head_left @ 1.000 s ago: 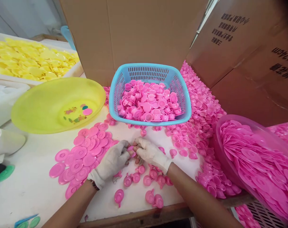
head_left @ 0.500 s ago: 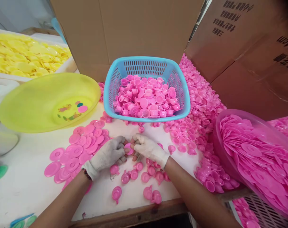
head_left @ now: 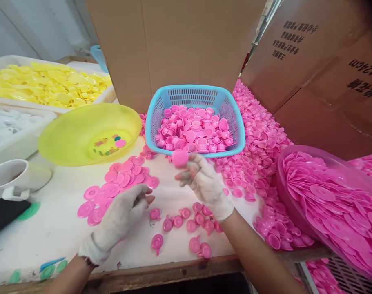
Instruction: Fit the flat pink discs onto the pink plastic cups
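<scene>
My right hand [head_left: 201, 179], in a white glove with bare fingertips, holds a pink toy saucer [head_left: 180, 158] up at the near rim of the blue basket [head_left: 195, 154]. The saucer is blurred, and I cannot tell whether a cup is fixed to it. Pink toy cups and saucers [head_left: 194, 130] fill the basket's bottom. Gloved the same way, my left hand [head_left: 127, 210] is beside the spread pink saucers [head_left: 121, 179], fingers loosely bent and apart, with nothing visible in them. Several small pink cups [head_left: 177, 221] lie on the white table between my forearms.
A yellow bowl [head_left: 66, 134] stands at left, near a white mug [head_left: 17, 175] and a tray of yellow pieces [head_left: 51, 85]. Loose pink cups [head_left: 259, 134] heap at right beside a pink tub of saucers [head_left: 329, 204]. Cardboard [head_left: 179, 45] rises behind the basket.
My hands, together at the saucer before, have parted. The right has lifted the saucer up toward the basket; the left has drawn back to the left, empty. The view has shifted slightly left.
</scene>
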`<state>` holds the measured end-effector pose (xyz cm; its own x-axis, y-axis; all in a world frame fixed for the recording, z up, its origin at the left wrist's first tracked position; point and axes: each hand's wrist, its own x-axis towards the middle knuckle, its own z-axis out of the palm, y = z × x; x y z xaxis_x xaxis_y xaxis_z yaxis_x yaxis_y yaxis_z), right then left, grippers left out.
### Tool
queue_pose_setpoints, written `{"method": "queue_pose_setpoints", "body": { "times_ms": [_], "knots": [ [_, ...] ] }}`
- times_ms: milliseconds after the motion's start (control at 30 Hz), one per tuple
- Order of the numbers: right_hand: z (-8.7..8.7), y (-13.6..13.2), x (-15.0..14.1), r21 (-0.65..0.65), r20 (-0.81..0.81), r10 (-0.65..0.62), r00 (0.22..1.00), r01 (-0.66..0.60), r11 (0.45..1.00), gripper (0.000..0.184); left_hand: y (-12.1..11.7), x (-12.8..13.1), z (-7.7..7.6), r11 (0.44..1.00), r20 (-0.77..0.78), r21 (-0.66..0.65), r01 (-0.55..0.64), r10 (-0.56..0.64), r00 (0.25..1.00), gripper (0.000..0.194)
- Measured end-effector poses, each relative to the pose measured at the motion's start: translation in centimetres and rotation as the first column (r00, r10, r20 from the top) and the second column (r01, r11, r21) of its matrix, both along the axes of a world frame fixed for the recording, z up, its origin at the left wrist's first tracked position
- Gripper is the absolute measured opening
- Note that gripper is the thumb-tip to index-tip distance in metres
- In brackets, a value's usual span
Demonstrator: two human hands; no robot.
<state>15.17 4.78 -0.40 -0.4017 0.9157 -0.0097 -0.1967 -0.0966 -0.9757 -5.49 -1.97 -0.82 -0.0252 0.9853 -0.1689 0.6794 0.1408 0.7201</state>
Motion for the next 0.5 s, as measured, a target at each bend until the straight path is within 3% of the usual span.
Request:
{"method": "queue_pose_setpoints", "body": {
  "times_ms": [67,100,167,233,300,400,467,500],
  "knots": [
    [0.6,0.4,-0.3,0.036,-0.094,-0.020,0.995,0.023,0.999,0.025,-1.5,-0.4,-0.4,0.995,-0.054,-0.081,0.051,-0.055,0.997,0.024],
    [0.5,0.6,-0.6,0.047,-0.056,0.025,0.998,-0.022,0.999,0.023,-2.1,-0.3,-0.7,0.990,-0.072,-0.113,0.084,-0.092,0.993,0.023],
    [-0.3,1.0,-1.8,0.078,0.174,0.140,0.975,-0.156,0.985,0.017,-2.9,0.1,-1.3,0.982,-0.103,-0.138,0.128,-0.143,0.984,0.022],
    [-1.3,1.2,-3.3,0.201,0.516,0.171,0.839,-0.313,0.928,0.017,-3.1,0.7,-1.8,0.985,-0.107,-0.118,0.128,-0.141,0.984,0.022],
    [-2.1,1.5,-4.9,0.325,0.746,0.073,0.662,-0.458,0.828,0.021,-2.8,1.2,-1.9,0.991,-0.074,-0.082,0.105,-0.112,0.991,0.023],
    [-2.3,1.9,-6.6,0.362,0.884,-0.039,0.466,-0.629,0.688,0.017,-2.0,1.7,-1.9,0.996,0.051,-0.061,0.062,-0.058,0.997,0.018],
    [-2.1,2.2,-6.8,0.349,0.914,-0.062,0.402,-0.695,0.629,0.010,-1.5,1.9,-2.0,0.995,0.188,-0.100,0.009,0.010,0.982,0.014],
    [-1.9,2.3,-6.5,0.361,0.910,-0.079,0.406,-0.685,0.633,0.011,-1.2,2.0,-2.0,0.991,0.267,-0.133,-0.011,0.046,0.963,0.014]
  ]
}}
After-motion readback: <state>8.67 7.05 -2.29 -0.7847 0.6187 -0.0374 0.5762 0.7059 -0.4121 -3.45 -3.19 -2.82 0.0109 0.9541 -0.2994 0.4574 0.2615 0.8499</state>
